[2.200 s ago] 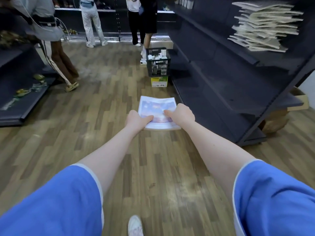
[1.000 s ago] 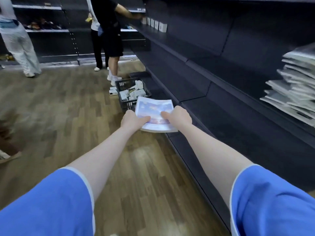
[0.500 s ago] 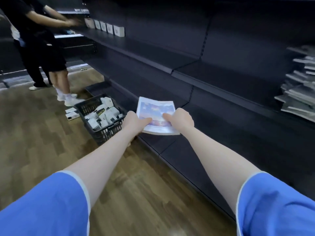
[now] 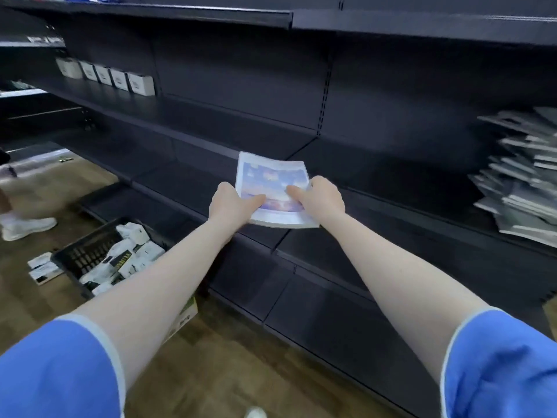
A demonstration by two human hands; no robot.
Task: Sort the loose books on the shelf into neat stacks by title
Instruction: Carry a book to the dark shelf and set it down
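Note:
A small stack of books (image 4: 272,182) with a blue and purple cover is held flat in front of me, over the front edge of the dark middle shelf (image 4: 193,125). My left hand (image 4: 230,206) grips its near left corner with the thumb on top. My right hand (image 4: 321,199) grips the near right corner the same way. A messy pile of loose grey books (image 4: 521,188) lies on the same shelf level at the far right, fanned out and overhanging one another.
A row of small white boxes (image 4: 105,76) stands on the shelf at upper left. A black basket (image 4: 99,260) full of white boxes sits on the wooden floor at lower left, over a cardboard box. Another person's shoe (image 4: 27,227) shows at the left edge.
I have turned right from the aisle to face the shelving. The book stack, still held in both hands, now hovers over the middle shelf. The other people have left the view.

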